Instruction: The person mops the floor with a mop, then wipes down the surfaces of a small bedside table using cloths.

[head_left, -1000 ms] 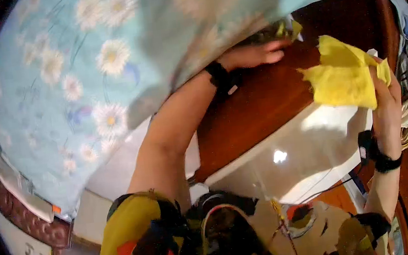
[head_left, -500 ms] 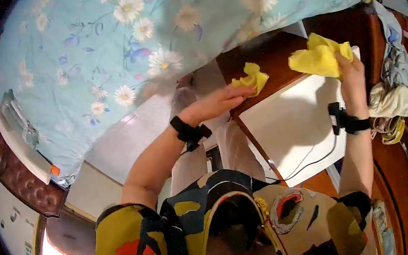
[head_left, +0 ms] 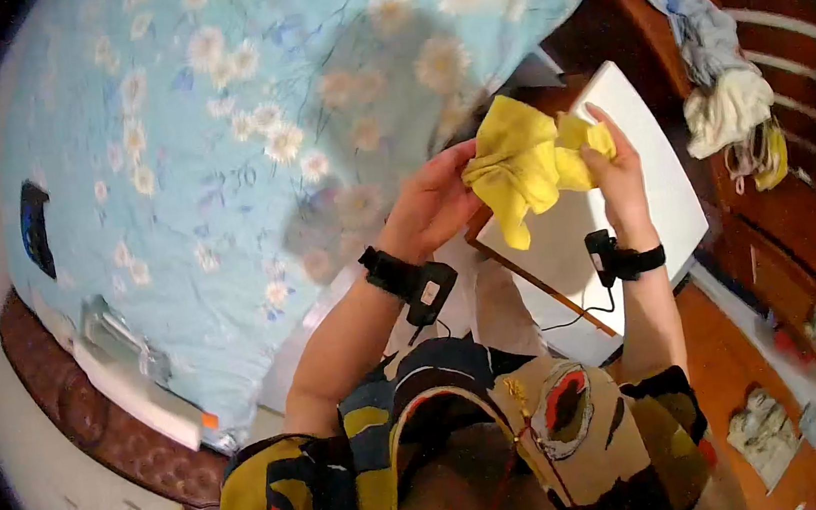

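My left hand point(head_left: 429, 204) is closed on the edge of a crumpled yellow cloth point(head_left: 516, 164), whose lower corner hangs down. Beside it, a smaller yellow piece of cloth point(head_left: 575, 167) is pinched between the thumb and fingers of my right hand point(head_left: 625, 188). The two yellow pieces meet or overlap between my hands; whether they are joined, I cannot tell. Below and behind my right hand is a white board-like surface point(head_left: 660, 166). Black straps with small boxes are on both wrists.
A bed with a blue floral sheet point(head_left: 205, 147) fills the upper left, with a brown padded headboard point(head_left: 94, 417) beyond. Clothes point(head_left: 728, 108) hang over a dark wooden slatted frame at right. A thin black cable point(head_left: 572, 321) runs from my right wrist.
My hands have come together, bringing the two separate yellow pieces into contact. My left hand has lifted its piece from the wooden surface. The view has turned and shifted.
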{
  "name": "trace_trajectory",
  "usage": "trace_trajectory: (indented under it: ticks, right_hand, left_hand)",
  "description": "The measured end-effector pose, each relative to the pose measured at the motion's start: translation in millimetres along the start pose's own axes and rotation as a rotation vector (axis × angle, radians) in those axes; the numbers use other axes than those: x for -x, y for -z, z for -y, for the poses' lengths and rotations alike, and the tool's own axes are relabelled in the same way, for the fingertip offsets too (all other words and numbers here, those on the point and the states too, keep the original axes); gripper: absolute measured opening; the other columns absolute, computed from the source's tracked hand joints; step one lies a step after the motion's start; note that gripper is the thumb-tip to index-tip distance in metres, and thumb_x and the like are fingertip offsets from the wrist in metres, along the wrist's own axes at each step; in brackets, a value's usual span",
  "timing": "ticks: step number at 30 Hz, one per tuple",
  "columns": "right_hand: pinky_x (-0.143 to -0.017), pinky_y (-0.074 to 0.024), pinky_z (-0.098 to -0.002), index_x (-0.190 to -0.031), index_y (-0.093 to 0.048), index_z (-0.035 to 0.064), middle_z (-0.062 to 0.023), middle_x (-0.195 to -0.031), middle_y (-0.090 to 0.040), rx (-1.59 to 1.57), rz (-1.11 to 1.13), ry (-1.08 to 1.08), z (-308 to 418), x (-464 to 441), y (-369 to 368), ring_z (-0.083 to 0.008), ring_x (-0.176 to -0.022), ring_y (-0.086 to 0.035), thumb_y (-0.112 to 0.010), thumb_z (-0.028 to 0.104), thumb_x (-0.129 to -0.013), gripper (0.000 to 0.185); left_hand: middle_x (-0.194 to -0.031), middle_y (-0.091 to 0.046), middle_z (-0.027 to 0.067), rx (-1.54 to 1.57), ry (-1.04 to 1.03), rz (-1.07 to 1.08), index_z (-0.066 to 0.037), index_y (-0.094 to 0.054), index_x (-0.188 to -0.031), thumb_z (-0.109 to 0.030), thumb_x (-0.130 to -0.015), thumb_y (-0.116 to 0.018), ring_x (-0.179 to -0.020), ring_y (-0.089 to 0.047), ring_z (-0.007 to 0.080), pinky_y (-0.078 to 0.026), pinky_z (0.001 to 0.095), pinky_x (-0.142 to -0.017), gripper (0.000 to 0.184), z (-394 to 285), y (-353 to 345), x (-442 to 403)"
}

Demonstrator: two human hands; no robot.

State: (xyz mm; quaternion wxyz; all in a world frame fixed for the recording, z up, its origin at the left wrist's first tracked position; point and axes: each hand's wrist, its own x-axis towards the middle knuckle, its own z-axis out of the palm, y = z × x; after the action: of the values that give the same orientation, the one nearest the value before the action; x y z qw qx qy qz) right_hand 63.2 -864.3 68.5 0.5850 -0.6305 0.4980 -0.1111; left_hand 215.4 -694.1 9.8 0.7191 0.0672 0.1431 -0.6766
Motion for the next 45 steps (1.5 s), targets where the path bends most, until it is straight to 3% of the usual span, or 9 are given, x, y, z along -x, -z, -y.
trace_trajectory:
  ticks: [8,14,20,24,26,31,33,36,45]
  right_hand:
    - [-0.081,-0.0474,-0.0282,-0.120,-0.046,-0.0026,-0.0088,-0.109,-0.058,-0.656,0.069,-0.268,-35.6,4.0,40.5,-0.0167,-0.097,-0.058,-0.045,0.019,-0.091,0.036]
    - [-0.092,-0.0422,-0.0354,-0.125,-0.039,0.0027,-0.0119,-0.121,-0.050,-1.336,0.083,-0.247,-60.5,26.1,63.3,-0.0222,-0.110,-0.050,-0.042,0.046,-0.090,0.056]
    - [-0.091,-0.0421,-0.0326,-0.123,-0.040,0.0022,-0.0101,-0.119,-0.051,-1.270,0.063,-0.011,-122.1,77.7,101.3,-0.0230,-0.109,-0.050,-0.057,0.025,-0.087,0.046]
    - [-0.093,-0.0417,-0.0329,-0.116,-0.053,0.0153,-0.0105,-0.117,-0.053,0.122,-0.368,0.263,-141.8,124.2,146.4,-0.0234,-0.112,-0.050,-0.058,-0.013,-0.071,0.053]
    - [-0.093,-0.0419,-0.0334,-0.118,-0.051,0.0099,-0.0105,-0.115,-0.054,-0.767,-0.296,0.034,-172.0,133.9,173.1,-0.0230,-0.110,-0.051,-0.059,-0.005,-0.076,0.046]
    - [-0.091,-0.0429,-0.0314,-0.121,-0.046,0.0007,-0.0100,-0.115,-0.054,-1.116,-0.304,0.153,-163.5,165.0,210.2,-0.0211,-0.108,-0.051,-0.060,0.014,-0.080,0.045]
    - [-0.090,-0.0426,-0.0297,-0.126,-0.042,-0.0006,-0.0093,-0.116,-0.053,-1.320,-0.309,-0.120,-180.9,180.6,220.6,-0.0193,-0.105,-0.053,-0.058,0.020,-0.082,0.051]
    - [-0.091,-0.0423,-0.0306,-0.125,-0.042,0.0001,-0.0098,-0.119,-0.052,-1.298,-0.303,0.094,-181.8,185.4,230.9,-0.0205,-0.107,-0.052,-0.055,0.020,-0.085,0.047]
    - [-0.092,-0.0422,-0.0317,-0.119,-0.048,0.0009,-0.0087,-0.123,-0.049,-1.449,-0.578,0.250,-243.2,202.9,216.9,-0.0205,-0.109,-0.050,-0.048,0.018,-0.089,0.034]
  left_hand:
    - [-0.117,-0.052,0.0126,-0.054,0.207,0.042,0.001,-0.048,-0.115,-0.021,-0.092,-0.045,-0.110,-0.049,0.0222,-0.037,0.0359,-0.097,0.032,33.0,-45.7,-88.4]
    - [-0.111,-0.052,0.0082,-0.979,0.066,0.068,-0.002,-0.050,-0.100,-0.001,-0.079,-0.059,-0.102,-0.053,0.0168,-0.044,0.0272,-0.084,0.023,86.2,-36.8,-111.4]
    - [-0.102,-0.051,0.0126,-1.809,-0.154,0.155,-0.001,-0.051,-0.089,0.001,-0.069,-0.063,-0.099,-0.055,0.0280,-0.045,0.0312,-0.082,0.023,172.8,-49.1,-115.7]
    - [-0.110,-0.054,0.0128,-1.823,-0.039,0.567,-0.002,-0.056,-0.102,-0.006,-0.075,-0.060,-0.103,-0.053,0.0280,-0.044,0.0341,-0.083,0.028,216.3,-55.5,-126.9]
    - [-0.121,-0.049,0.0130,-2.005,-0.216,0.422,-0.004,-0.053,-0.113,-0.010,-0.081,-0.055,-0.111,-0.049,0.0273,-0.044,0.0349,-0.086,0.033,249.5,-54.7,-134.0]
    - [-0.129,-0.042,0.0080,-1.232,0.638,0.057,-0.008,-0.035,-0.132,-0.012,-0.090,-0.049,-0.110,-0.047,0.0162,-0.045,0.0299,-0.084,0.045,302.8,-59.3,-135.0]
    - [-0.123,-0.046,0.0079,-1.350,0.619,0.142,-0.006,-0.037,-0.131,-0.009,-0.089,-0.049,-0.104,-0.050,0.0159,-0.046,0.0294,-0.083,0.044,314.2,-41.2,-141.2]
    - [-0.094,-0.059,0.0040,-1.522,0.560,0.129,0.001,-0.052,-0.113,-0.002,-0.087,-0.050,-0.085,-0.055,0.0124,-0.044,0.0233,-0.077,0.026,321.4,-24.6,-159.8]
    - [-0.101,-0.059,0.0050,-1.087,0.605,-0.059,0.000,-0.051,-0.108,-0.011,-0.092,-0.043,-0.079,-0.054,0.0084,-0.044,0.0205,-0.063,0.021,366.3,2.6,-170.6]
